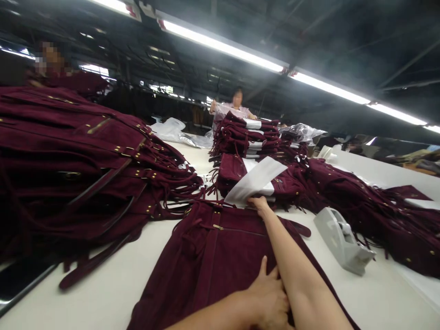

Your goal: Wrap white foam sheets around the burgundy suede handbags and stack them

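Fetching seems in hand: at twelve o'clock the right hand (259,205) apparently pinches a white paper strip (256,180) in its fingers, the left hand (270,295) spreads loosely on the maroon bag (230,256) at six, and the next move likely calls for an unsnagged lift.

We lose the near end of the front bag (237,247) below the lower edge. Over that bag, our right forearm (302,275) hides some fingers of our left hand (270,293). At its far end, we cannot tell whether our right hand (258,204) grips the white paper (256,179). Left of it, the bag pile (65,151) is cut off; beyond it, a co-worker's head (237,98) is blurred.
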`<action>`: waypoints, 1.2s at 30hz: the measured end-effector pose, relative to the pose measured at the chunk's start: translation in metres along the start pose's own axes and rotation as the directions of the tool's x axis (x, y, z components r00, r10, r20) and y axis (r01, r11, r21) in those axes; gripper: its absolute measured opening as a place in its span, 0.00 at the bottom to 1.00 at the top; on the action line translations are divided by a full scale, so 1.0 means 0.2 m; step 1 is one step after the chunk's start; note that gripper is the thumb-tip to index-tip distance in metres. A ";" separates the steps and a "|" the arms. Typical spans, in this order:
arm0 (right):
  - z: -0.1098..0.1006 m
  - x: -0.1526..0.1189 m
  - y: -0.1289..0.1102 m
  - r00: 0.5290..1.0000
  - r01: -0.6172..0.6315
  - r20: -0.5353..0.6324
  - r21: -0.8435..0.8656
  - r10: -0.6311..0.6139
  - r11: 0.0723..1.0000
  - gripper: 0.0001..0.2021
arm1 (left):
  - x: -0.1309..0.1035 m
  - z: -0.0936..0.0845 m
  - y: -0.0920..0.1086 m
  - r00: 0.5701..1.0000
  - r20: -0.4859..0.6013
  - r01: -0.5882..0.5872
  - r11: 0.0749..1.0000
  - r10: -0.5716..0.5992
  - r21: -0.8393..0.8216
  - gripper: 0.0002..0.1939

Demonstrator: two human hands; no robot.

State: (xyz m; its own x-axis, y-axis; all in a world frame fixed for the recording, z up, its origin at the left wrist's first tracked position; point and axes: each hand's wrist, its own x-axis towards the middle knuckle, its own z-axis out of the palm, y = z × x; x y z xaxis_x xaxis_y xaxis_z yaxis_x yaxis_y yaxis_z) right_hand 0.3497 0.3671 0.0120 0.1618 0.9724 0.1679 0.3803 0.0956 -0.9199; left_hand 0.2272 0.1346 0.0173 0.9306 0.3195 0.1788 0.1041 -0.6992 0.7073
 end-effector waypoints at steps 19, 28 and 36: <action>-0.10 -0.05 -0.02 0.990 0.022 0.133 0.186 -0.048 0.982 0.26 | -0.03 -0.03 0.05 0.999 0.042 0.009 0.997 -0.013 0.079 0.39; -0.14 -0.26 -0.21 0.956 0.038 0.276 0.228 -0.103 0.973 0.22 | -0.04 -0.07 0.03 0.999 0.049 0.012 1.000 -0.012 -0.003 0.31; -0.15 -0.60 -0.18 0.983 0.133 0.102 0.177 -0.153 0.975 0.22 | -0.03 -0.10 -0.02 0.996 -0.060 0.067 0.993 -0.073 -0.097 0.35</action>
State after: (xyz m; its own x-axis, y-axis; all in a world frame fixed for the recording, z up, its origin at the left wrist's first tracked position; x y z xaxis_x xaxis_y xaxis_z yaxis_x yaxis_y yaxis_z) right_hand 0.3431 0.2403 0.0351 0.0083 0.9630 0.2693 0.2312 0.2602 -0.9375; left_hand 0.2133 0.1487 0.0265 0.8978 0.4074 0.1675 0.1317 -0.6111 0.7806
